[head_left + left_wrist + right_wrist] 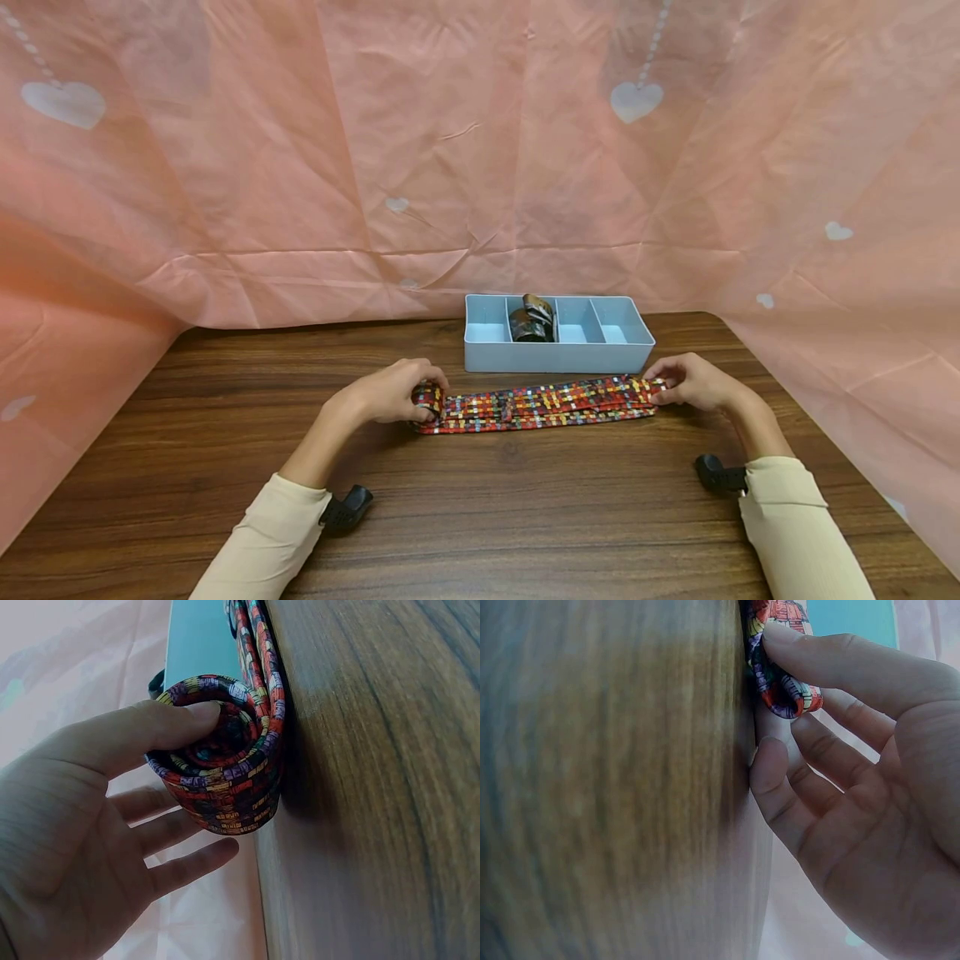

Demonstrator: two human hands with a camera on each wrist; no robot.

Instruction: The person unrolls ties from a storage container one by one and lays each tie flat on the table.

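A multicoloured checked necktie, mostly red, black and yellow, lies folded lengthwise across the table in the head view. Its left end is coiled into a roll. My left hand grips that roll, the thumb over its open edge and the fingers round the outside. At the other end, my right hand pinches the folded edge of the necktie, thumb on the near side, as the right wrist view shows. Between the hands the fabric stretches almost straight, with layers stacked on each other.
Just behind the necktie stands a light blue box with several compartments. A dark, shiny rolled-up strip sits in its second compartment from the left. Pink cloth with white hearts surrounds the wooden table.
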